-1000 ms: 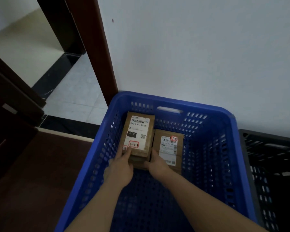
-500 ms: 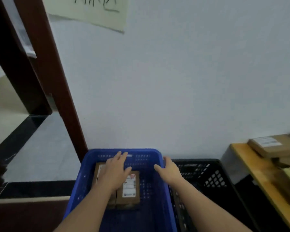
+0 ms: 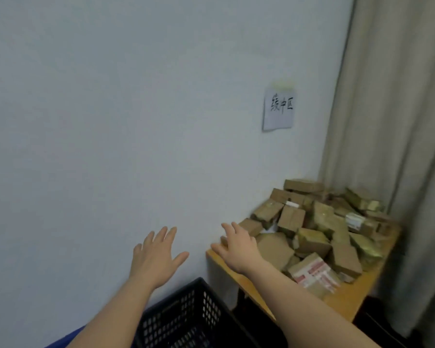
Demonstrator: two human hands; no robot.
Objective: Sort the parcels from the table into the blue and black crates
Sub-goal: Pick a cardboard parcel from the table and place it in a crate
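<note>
Table (image 3: 347, 301) right of the black crate (image 3: 186, 315) carries a big heap of parcels (image 3: 319, 229) — most of the sorting looks left to do. Black crate's visible part shows no parcels; blue crate (image 3: 68, 339) is only a sliver at its left. Both hands empty, fingers spread, apart — right hand (image 3: 236, 247) at the table's near corner, left hand (image 3: 156, 257) above the crate.

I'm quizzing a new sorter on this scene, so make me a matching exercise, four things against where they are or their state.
Things:
1. black crate
2. pile of parcels
3. paper note
4. left hand

Place or state:
A. stuck on the wall
B. heaped on the wooden table
C. open, holding nothing
D. on the floor beside the table

Pairs: 1-D, 2-B, 3-A, 4-C
</note>
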